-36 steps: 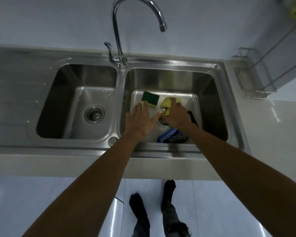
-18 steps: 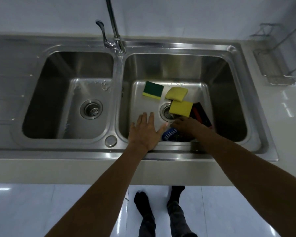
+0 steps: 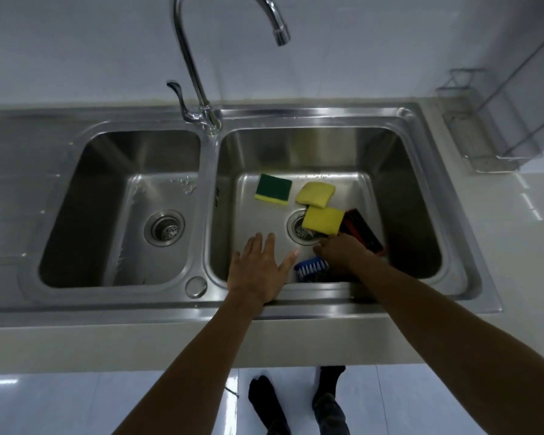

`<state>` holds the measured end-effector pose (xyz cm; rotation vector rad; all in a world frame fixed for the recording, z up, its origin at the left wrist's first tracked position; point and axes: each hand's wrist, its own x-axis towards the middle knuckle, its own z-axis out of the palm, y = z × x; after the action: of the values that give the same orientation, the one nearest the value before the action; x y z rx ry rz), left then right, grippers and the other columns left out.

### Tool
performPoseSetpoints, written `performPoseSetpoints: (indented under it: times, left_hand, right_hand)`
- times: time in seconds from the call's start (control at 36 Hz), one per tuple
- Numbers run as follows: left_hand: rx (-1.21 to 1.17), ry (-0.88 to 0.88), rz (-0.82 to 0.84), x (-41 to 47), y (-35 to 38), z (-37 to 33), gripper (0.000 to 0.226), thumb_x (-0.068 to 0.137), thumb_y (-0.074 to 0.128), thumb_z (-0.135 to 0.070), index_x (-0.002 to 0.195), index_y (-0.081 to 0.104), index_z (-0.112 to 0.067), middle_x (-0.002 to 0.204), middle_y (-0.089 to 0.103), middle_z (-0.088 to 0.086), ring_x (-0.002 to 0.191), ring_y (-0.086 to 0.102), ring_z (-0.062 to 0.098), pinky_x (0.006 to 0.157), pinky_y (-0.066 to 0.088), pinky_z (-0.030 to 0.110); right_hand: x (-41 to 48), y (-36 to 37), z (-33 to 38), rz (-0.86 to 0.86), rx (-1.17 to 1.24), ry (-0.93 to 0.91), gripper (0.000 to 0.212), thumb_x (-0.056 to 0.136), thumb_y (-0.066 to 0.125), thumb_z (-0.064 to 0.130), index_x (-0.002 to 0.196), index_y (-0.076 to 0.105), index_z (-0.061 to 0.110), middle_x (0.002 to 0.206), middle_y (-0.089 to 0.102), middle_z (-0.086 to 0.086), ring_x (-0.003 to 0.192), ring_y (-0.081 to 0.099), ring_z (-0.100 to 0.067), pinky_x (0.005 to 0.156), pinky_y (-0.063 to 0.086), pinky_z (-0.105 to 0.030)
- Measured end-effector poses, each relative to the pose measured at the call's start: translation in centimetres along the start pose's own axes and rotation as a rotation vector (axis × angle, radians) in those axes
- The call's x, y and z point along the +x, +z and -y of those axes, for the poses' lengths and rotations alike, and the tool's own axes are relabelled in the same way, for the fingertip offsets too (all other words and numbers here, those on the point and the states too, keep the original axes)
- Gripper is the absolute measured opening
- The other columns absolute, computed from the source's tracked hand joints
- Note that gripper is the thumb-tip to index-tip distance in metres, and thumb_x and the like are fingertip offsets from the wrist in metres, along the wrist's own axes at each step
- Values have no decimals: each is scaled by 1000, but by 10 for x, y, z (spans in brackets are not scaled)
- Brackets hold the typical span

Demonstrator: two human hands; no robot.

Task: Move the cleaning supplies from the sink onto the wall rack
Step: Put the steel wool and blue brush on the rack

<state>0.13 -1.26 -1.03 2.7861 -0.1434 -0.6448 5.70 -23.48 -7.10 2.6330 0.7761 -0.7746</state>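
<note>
In the right basin of the steel sink (image 3: 321, 116) lie a green-topped sponge (image 3: 273, 189), two yellow sponges (image 3: 315, 194) (image 3: 323, 220), a red and black brush (image 3: 363, 231) and a blue-bristled brush (image 3: 311, 269). My right hand (image 3: 339, 251) is curled down over the blue brush near the front wall, fingers closed on its back. Beside it, my left hand (image 3: 259, 268) hovers flat with fingers spread, holding nothing. The wire wall rack (image 3: 484, 152) hangs at the far right, above the counter.
A tall curved faucet (image 3: 201, 73) rises between the two basins. The left basin (image 3: 120, 208) holds only its drain strainer. A white counter (image 3: 522, 246) runs right of the sink. My feet show on the tiled floor below.
My right hand drew back from the yellow sponges to the blue brush at the front of the basin. My left hand also pulled back toward me. The view shifted slightly.
</note>
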Motion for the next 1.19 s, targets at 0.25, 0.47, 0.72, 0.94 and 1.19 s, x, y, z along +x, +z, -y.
performPoseSetpoints:
  times: [0.25,0.47,0.72,0.94,1.19]
  left_hand:
    - [16,-40,-18,-3,-7,-10,87,93,14,-75,160,14,-19,168,13,9,154,11,25,121,13,52]
    - [-62,82,-94,9,-53,-81,80,96,22,-70,158,19,-19,165,23,7,152,20,24,120,19,52]
    - [-323,384,-137,13,-157,-222,73,96,24,-71,158,6,-36,155,45,5,134,50,34,110,38,51]
    - [-343,621,-195,10,-239,-354,74,99,23,-67,158,2,-29,143,55,15,118,60,39,99,47,54]
    - [-478,667,-136,29,-271,-447,67,97,40,-59,153,21,-27,130,63,15,112,62,36,95,52,48]
  right_hand:
    - [-30,-18,-24,-66,442,116,61,76,78,44,127,55,20,122,60,-9,108,60,-29,88,50,-35]
    - [-87,-88,-73,-321,820,319,49,71,82,40,109,57,22,101,63,-2,88,62,-22,68,40,-25]
    - [-203,-195,-161,-630,1033,586,46,75,80,44,110,64,18,101,71,-1,88,67,-18,77,53,-28]
    - [-309,-266,-247,-856,943,810,41,83,72,53,99,67,15,90,70,-4,80,65,-19,65,48,-25]
    - [-356,-283,-316,-838,807,1015,43,82,67,58,88,64,15,79,66,-4,62,57,-15,48,38,-22]
